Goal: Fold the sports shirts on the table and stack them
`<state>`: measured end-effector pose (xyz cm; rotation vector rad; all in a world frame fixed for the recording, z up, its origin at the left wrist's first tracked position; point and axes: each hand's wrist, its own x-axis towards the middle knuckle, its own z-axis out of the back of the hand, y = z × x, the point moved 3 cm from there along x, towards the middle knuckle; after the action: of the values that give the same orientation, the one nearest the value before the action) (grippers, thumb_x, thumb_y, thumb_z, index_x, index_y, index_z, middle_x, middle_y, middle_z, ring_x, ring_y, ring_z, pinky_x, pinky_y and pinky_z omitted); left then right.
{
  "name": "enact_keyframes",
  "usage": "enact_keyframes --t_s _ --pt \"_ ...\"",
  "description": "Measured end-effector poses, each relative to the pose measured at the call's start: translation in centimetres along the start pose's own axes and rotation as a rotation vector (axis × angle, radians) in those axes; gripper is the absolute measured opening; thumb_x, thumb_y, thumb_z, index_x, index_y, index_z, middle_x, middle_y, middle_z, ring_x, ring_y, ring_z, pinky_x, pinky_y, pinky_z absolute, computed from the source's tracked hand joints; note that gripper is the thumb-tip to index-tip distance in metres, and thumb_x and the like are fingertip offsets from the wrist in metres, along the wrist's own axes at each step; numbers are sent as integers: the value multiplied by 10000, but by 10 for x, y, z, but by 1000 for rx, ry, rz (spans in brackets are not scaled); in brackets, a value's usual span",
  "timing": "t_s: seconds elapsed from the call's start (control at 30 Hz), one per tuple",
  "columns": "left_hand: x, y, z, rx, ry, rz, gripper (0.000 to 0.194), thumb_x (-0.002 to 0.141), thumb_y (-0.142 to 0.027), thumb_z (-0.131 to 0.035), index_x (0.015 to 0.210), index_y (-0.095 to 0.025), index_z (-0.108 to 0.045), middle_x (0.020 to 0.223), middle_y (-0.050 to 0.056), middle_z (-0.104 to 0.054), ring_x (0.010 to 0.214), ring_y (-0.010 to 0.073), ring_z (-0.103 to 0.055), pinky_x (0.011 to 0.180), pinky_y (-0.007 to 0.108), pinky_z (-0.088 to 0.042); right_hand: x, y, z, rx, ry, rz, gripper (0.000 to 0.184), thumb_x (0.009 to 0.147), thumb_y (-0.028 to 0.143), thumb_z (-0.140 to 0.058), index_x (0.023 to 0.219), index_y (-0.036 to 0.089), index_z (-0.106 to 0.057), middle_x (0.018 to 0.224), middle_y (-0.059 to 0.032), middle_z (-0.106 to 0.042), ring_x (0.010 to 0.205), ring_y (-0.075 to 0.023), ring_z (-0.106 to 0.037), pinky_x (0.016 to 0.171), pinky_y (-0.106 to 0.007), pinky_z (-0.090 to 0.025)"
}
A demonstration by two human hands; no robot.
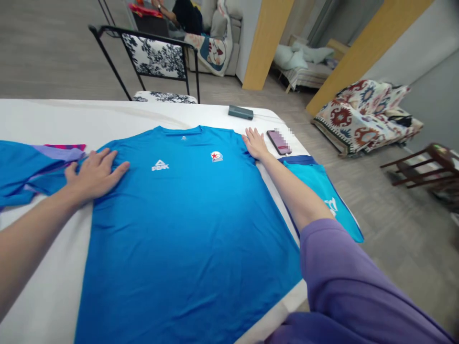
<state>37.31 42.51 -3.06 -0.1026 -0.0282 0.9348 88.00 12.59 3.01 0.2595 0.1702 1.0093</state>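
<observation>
A blue T-shirt [186, 220] lies spread face up over the white table [43, 119], its collar towards the far edge. White lettering is on one side of the chest and a small red-and-white badge on the other. My left hand [93, 173] rests on the sleeve at the left, fingers apart. At the right sleeve, my right hand [255, 144] lies flat with its fingers stretched out. Other clothing in blue, lilac and pink [32, 169] is bunched beside my left hand. Right of the shirt is a folded turquoise garment [315, 186], partly behind my right arm.
A phone [278, 142] and a dark grey box-shaped device [240, 112] lie near the far right corner. Behind the table stands a patterned chair [156, 55]. A person [186, 16] sits farther back. A draped sofa [366, 114] and wooden stool [430, 160] are at the right.
</observation>
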Motion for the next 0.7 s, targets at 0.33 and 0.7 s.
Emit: enact_keyframes --t_s 0.33,0.7 --pt "-62 55 57 157 72 145 1060 1072 -909 -215 1723 -106 -446 1922 70 -265 1568 334 -356 1370 612 -166 -359 146 5 133 236 395 365 1160 551 -593 1187 225 -754 1203 -76 -770 978 -220 -713 831 -323 -455" --pt "-94 83 76 -214 -22 300 1008 1004 -744 -658 1489 134 -564 1750 307 -436 1543 193 -406 1186 467 -264 -483 381 -90 86 450 603 460 1162 620 -586 1093 199 -757 1062 -129 -789 915 -259 -744 657 -339 -396"
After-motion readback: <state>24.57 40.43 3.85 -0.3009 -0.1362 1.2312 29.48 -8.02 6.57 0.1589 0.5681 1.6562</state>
